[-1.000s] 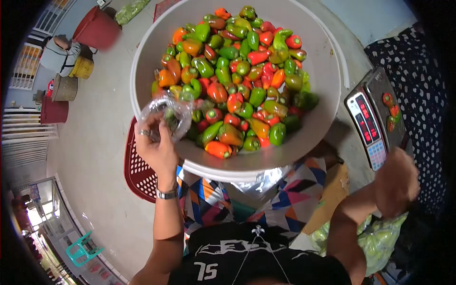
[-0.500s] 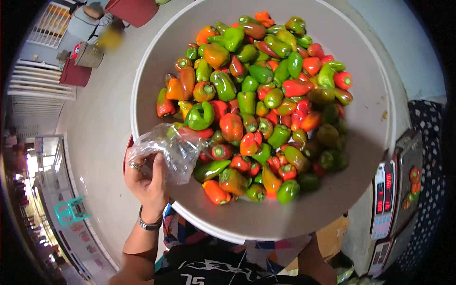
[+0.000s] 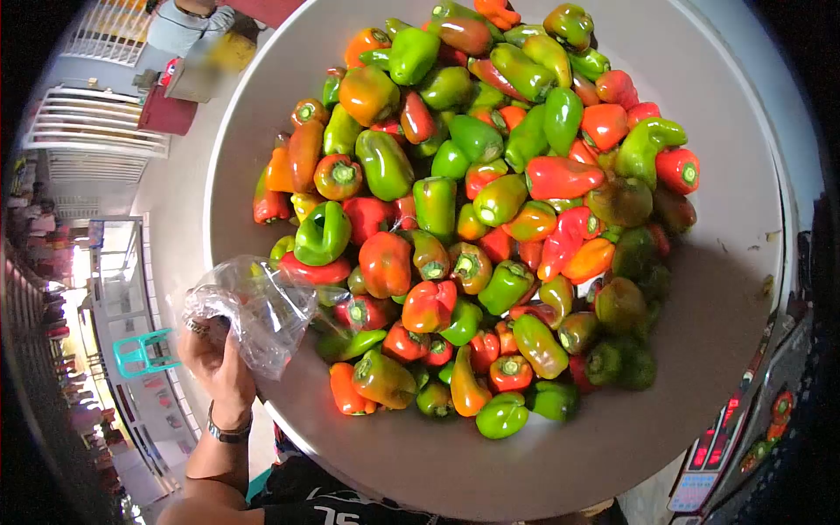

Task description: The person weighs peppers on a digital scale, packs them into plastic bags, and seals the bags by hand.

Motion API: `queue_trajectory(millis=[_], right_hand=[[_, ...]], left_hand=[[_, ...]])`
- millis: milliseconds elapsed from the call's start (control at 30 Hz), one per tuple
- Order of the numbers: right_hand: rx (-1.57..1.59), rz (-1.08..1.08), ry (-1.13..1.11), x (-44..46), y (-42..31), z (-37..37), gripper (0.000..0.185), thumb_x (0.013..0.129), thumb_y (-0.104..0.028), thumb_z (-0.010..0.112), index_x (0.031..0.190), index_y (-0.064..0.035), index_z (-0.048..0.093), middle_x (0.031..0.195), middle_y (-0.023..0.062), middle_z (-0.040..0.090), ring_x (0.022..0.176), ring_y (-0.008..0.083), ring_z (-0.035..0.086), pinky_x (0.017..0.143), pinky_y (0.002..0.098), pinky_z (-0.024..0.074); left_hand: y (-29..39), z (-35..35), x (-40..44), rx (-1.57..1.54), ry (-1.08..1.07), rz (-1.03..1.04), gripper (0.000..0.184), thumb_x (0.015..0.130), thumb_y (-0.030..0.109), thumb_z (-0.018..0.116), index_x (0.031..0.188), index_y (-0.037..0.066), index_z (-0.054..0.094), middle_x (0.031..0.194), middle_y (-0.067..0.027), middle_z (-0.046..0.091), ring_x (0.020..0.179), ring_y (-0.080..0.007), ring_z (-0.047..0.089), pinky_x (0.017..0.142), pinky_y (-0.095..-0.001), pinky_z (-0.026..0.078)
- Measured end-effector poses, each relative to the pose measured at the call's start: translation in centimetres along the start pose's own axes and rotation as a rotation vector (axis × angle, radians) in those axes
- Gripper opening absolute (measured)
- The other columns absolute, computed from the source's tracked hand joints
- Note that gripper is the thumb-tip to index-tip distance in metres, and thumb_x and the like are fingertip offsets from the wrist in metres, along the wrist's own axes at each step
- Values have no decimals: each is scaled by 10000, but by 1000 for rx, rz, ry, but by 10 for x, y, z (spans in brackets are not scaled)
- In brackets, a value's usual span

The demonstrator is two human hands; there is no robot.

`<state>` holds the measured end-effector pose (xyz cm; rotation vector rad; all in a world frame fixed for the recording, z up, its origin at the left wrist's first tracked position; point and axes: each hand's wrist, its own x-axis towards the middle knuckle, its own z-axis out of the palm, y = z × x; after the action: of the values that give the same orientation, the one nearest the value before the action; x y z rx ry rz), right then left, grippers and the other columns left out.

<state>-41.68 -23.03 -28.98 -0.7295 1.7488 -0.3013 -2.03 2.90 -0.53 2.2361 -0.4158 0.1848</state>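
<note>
My left hand [image 3: 217, 363] is closed on a crumpled clear plastic bag [image 3: 267, 311], at the left rim of a wide round tub [image 3: 604, 455]. The bag's far side hangs over the rim, above the peppers. Heaped across the tub are many bell peppers [image 3: 385, 262] in green, red, orange and mixed colours. Those nearest the bag are a red pepper [image 3: 360, 311] and a long green one [image 3: 350, 346]. My right hand is out of sight.
Beyond the right rim stands a digital scale [image 3: 709, 455] with lit red digits and a few peppers [image 3: 777, 416] on its plate. A teal plastic stool [image 3: 144, 352] is on the floor at left. Another person [image 3: 188, 26] is at the upper left, near a dark red container [image 3: 166, 112].
The tub and peppers appear larger and closer now. My left hand and the bag sit further left and lower in view. The right forearm has gone out of sight.
</note>
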Motion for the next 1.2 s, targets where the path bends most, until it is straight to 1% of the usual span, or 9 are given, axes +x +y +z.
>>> queue_trajectory(millis=[233,367,633,767,833,867,967,1033,1200], right_hand=[[10,37,1,6,6,-6,338,1045,-388,568,1132,-65,611,837,30,621,582,91,518,518,240,384],[37,38,11,-6,8,-17,363,1044,-398,574,1167,-59,615,847,31,630,570,85,516,505,235,379],[229,-44,162,-65,-25,-65,421,1043,-417,585,1238,-47,622,867,32,650,547,73,510,478,227,370],[246,-251,253,-109,-94,-111,452,1042,-427,590,1273,-41,626,877,33,660,535,68,507,464,223,365],[412,-611,295,-139,-143,-120,405,1027,-484,606,1098,-93,682,824,-17,650,563,45,523,482,208,349],[343,-657,326,-138,-159,-147,370,1045,-451,595,1102,-97,687,883,-6,670,630,50,537,511,226,359],[536,-717,-30,-162,-233,-167,425,1083,-429,538,1266,-54,619,1061,40,686,736,52,565,590,200,412],[785,-766,-399,-145,-257,-202,409,1097,-276,522,1417,-22,530,1254,120,675,955,146,651,789,275,524],[990,-882,-373,-190,-279,-203,392,1056,-186,576,1394,7,530,1332,196,614,1063,226,644,883,331,533]], left_hand=[[13,2,6,135,-111,-24,301,936,5,653,1232,-36,615,1136,-89,669,1104,-204,640,1008,-336,485],[42,27,16,108,-130,-1,84,898,-2,693,974,-40,689,963,-71,609,888,-162,595,808,-273,473],[37,29,18,-32,-117,54,84,945,16,677,1002,-24,723,960,-61,650,876,-148,629,784,-285,506],[30,25,16,-149,-119,41,77,953,16,674,1002,-21,720,968,-54,657,894,-148,639,816,-286,508],[24,23,17,-191,-136,29,75,951,21,680,999,-21,719,972,-56,658,895,-150,639,827,-287,508],[21,25,17,-206,-119,117,74,950,31,687,995,-21,716,966,-56,657,874,-148,629,820,-289,504],[25,22,16,-261,-136,124,78,960,35,694,998,-32,707,967,-50,650,849,-129,618,787,-273,502],[27,19,17,-277,-159,137,78,960,16,697,1013,-42,703,985,-45,640,840,-118,611,760,-260,501],[25,19,17,-210,-119,205,91,970,32,691,1014,-47,706,957,-50,633,834,-114,604,753,-253,491]])
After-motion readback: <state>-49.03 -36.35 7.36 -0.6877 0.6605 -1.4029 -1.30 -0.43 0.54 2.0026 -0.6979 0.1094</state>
